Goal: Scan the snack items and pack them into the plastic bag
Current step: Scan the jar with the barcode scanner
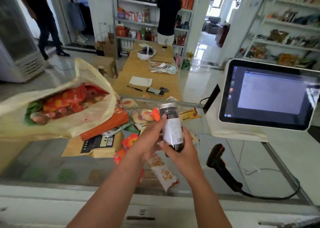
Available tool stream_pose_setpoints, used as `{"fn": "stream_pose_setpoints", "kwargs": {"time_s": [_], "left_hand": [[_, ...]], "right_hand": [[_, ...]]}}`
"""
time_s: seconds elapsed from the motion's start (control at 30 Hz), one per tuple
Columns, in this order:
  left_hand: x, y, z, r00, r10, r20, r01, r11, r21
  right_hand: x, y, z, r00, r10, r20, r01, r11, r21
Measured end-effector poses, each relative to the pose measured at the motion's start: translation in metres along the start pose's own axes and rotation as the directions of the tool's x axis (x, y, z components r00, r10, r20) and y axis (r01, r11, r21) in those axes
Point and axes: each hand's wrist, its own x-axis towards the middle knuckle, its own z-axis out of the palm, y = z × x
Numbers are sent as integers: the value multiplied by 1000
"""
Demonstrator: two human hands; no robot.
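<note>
Both hands on one item. Left hand (149, 137) curls round the left side of a dark glass jar with silver lid and white label (171, 125), one fingertip up near the shoulder. Right hand (183, 151) cups the jar's base, thumb across the lower label. Jar is held tilted above the glass-topped counter (43, 158), lid pointing away.

Left to right:
- Cream translucent plastic bag (97, 117), far left, mouth gaping, red and green packets inside; blurred.
- Flat orange pack (105, 125) and tan kraft pouch with black label (97, 144), partly under the bag's edge.
- Clear-wrapped round pastries (143, 115), behind the left hand.
- White snack packet with orange lettering (163, 174), on the counter below the hands.
- Black handheld barcode scanner (220, 165), lying right of the hands, cable attached.
- White-framed touchscreen terminal (270, 94), far right, screen lit.
</note>
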Motion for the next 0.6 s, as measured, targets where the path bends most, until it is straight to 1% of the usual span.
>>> {"fn": "stream_pose_setpoints", "kwargs": {"time_s": [0.03, 0.07, 0.1, 0.13, 0.17, 0.2, 0.23, 0.27, 0.3, 0.33, 0.37, 0.4, 0.47, 0.5, 0.53, 0.57, 0.6], "left_hand": [[-12, 13, -16, 1000, 3, 14, -3, 1000, 18], [-24, 25, -33, 999, 31, 11, -32, 998, 57], [-37, 37, -53, 995, 94, -24, -91, 990, 106], [-47, 46, -74, 970, 211, -120, -188, 966, 180], [-58, 54, -98, 890, 378, -254, -297, 905, 305], [-67, 61, -124, 732, 576, -364, -373, 785, 494], [-76, 68, -150, 538, 745, -394, -358, 625, 694], [-82, 73, -176, 367, 857, -362, -250, 465, 849], [-87, 77, -199, 243, 916, -319, -107, 353, 930], [-90, 81, -218, 186, 938, -294, 23, 295, 955], [-94, 84, -234, 196, 935, -297, 127, 276, 953], [-98, 87, -248, 233, 922, -308, 209, 262, 942], [-106, 93, -269, 307, 895, -324, 300, 232, 925], [-110, 99, -278, 338, 878, -340, 309, 238, 921], [-114, 105, -286, 353, 860, -370, 300, 271, 915], [-117, 112, -294, 349, 848, -399, 288, 309, 907], [-119, 117, -300, 336, 848, -411, 283, 325, 902]], "right_hand": [[-2, -9, 18, 999, -16, -29, 17, 999, 36], [-4, -18, 34, 999, -1, -39, 5, 996, 86], [-6, -26, 50, 999, 26, -23, -23, 991, 135], [-8, -33, 64, 999, 45, 20, -48, 986, 162], [-10, -38, 79, 995, 58, 77, -69, 986, 153], [-12, -42, 94, 987, 72, 142, -88, 990, 111], [-15, -47, 111, 976, 87, 197, -101, 993, 61], [-17, -52, 128, 965, 97, 245, -109, 993, 36], [-20, -56, 146, 953, 108, 284, -124, 992, 39], [-22, -60, 162, 942, 123, 314, -145, 988, 45], [-23, -65, 178, 934, 125, 336, -151, 987, 51], [-24, -71, 191, 931, 119, 346, -148, 987, 60], [-22, -82, 212, 929, 108, 354, -145, 986, 79], [-19, -87, 220, 930, 108, 350, -144, 986, 80], [-15, -91, 227, 930, 112, 350, -150, 985, 83], [-11, -94, 233, 930, 114, 349, -154, 984, 89], [-6, -97, 239, 930, 111, 350, -151, 985, 88]]}}
